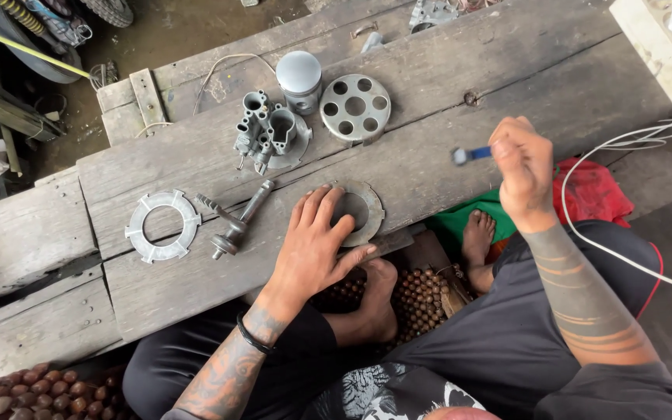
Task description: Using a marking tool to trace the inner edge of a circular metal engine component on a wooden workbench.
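Observation:
My left hand (316,241) lies flat, fingers spread, on a round metal ring plate (367,204) at the near edge of the wooden bench (460,148). Raised above the bench to the right, my right hand (521,167) is closed around a blue-handled tool (470,155) whose grey tip points left and is blurred. A shaft with a gear end (235,222) lies just left of my left hand.
A flat toothed ring (163,225) lies at the left. Farther back stand a cast metal housing (267,134), a capped cylinder (299,80) and a perforated disc (355,107). White cables (624,140) trail on the right. A beaded mat (421,299) is under my bare feet.

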